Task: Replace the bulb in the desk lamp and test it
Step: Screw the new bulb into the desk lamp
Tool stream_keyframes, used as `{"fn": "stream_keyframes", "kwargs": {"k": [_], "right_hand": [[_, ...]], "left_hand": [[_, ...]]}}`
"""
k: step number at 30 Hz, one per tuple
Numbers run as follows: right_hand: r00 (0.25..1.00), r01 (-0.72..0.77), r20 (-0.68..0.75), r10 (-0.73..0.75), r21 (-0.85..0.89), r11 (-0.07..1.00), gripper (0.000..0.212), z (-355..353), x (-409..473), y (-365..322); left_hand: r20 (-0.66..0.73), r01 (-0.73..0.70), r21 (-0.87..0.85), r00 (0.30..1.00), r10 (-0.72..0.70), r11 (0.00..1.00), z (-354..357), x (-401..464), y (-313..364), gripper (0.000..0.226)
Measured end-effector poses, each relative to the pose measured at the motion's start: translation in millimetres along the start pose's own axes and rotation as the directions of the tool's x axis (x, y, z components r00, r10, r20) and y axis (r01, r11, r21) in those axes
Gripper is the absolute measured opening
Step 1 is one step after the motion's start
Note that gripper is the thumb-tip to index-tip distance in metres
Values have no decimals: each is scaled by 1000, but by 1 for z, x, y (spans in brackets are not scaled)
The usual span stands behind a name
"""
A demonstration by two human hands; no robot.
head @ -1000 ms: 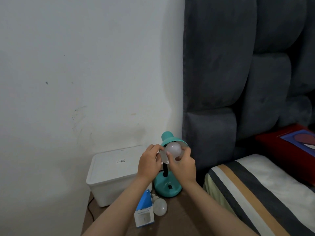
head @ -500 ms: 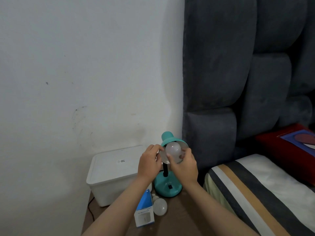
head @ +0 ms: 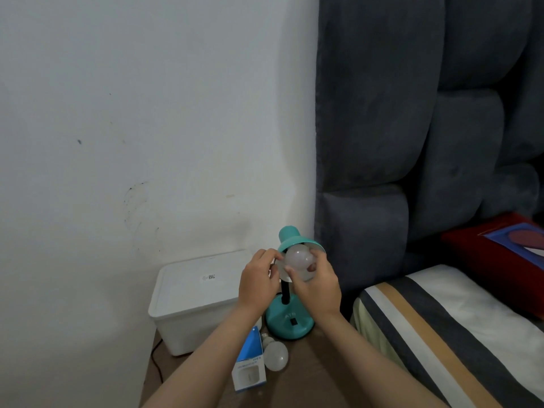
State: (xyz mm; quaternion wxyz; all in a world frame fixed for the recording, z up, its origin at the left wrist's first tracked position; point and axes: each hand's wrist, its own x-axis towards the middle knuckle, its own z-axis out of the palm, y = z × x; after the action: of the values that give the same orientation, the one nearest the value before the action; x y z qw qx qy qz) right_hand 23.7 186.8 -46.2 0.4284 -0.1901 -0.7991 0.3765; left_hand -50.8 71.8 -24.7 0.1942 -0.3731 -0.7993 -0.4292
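Two bulbs are in play here, so going left to right: there's a white lidded plastic storage box (head: 203,293) against the wall, then a blue-and-white cardboard bulb carton (head: 249,363) lying on the brown wooden tabletop (head: 309,375) with a loose frosted white bulb (head: 275,355) touching its right side, my guess is that's the old one. Next up is the left hand (head: 257,285), fingers curled and pinching the rim of the teal metal lamp shade (head: 294,240) to steady it. The small teal desk lamp (head: 290,322) stands just right of the box, shade tipped toward the camera. Then the right hand (head: 319,285) has its fingers wrapped around a round frosted white bulb (head: 298,260) that sits in the mouth of the shade, so I'd say it's being screwed in. Can't see the socket or the threads, so no idea how far it's seated. Tip for this step: keep that shade held firm, keep the bulb straight so it doesn't cross-thread, turn gently, stop at snug. The black switch (head: 293,321) on the base comes after.
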Motion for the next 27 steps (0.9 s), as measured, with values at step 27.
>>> {"fn": "stream_keyframes", "kwargs": {"k": [27], "right_hand": [[997, -75, -5, 74, -71, 995, 58, 3, 4, -5]], "left_hand": [[-9, 37, -36, 999, -37, 999, 2, -2, -2, 27]]}}
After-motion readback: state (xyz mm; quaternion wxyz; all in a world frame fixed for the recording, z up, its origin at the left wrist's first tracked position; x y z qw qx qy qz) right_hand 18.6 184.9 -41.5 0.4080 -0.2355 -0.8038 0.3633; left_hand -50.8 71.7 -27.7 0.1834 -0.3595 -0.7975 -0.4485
